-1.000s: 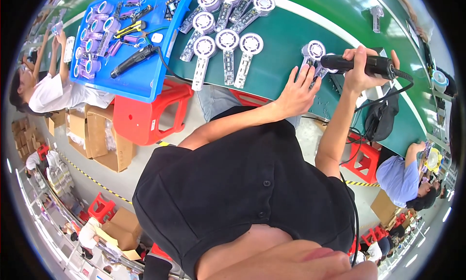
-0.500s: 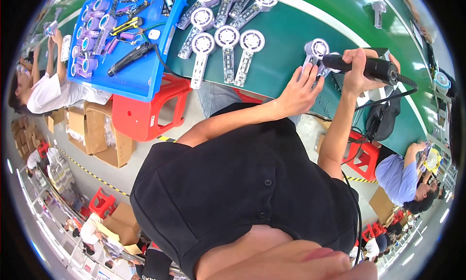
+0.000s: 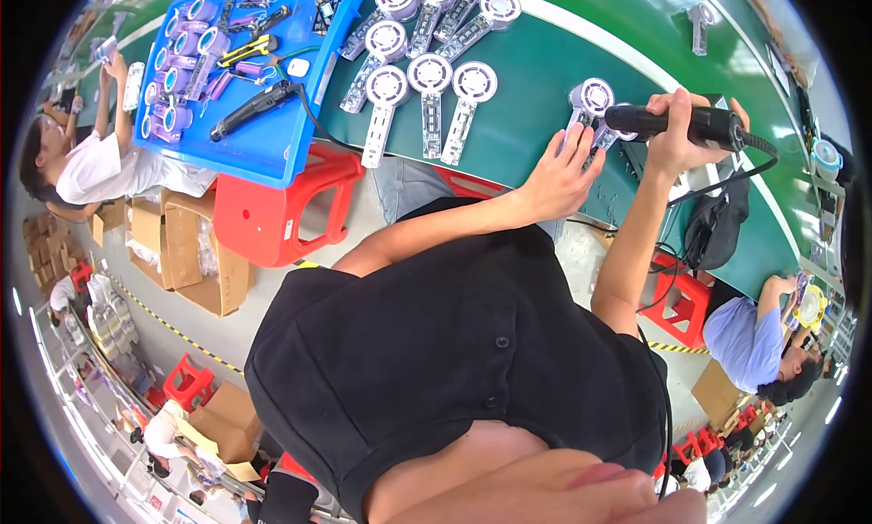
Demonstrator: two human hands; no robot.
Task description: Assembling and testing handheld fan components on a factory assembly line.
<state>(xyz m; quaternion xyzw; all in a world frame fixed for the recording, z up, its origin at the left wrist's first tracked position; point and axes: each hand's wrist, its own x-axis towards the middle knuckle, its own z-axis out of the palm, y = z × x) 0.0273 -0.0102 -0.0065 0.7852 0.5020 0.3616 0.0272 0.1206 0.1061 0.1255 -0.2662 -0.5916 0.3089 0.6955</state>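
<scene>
A black electric screwdriver point(image 3: 636, 119) lies across my right hand point(image 3: 677, 143), whose fingers are wrapped round its body. Its tip end points left, over an opened handheld fan point(image 3: 595, 98) with a round purple-and-white head. My left hand point(image 3: 565, 177) has its fingertips on that fan's handle, holding it against the green table; the fingers partly hide the handle. Small dark screws point(image 3: 618, 181) lie beside my left hand. More handheld fans point(image 3: 430, 102) with exposed circuit boards lie in rows to the left.
A blue tray point(image 3: 295, 143) at the left holds purple fan parts, a yellow-black cutter point(image 3: 247, 51) and another black screwdriver point(image 3: 250, 111). A cable point(image 3: 758, 173) trails from my screwdriver. Red stools point(image 3: 272, 215) stand under the table edge. Co-workers sit on both sides.
The screwdriver's tip end has lifted slightly and moved a little away from the fan handle. My left hand stays on the fan. The whole view has shifted slightly.
</scene>
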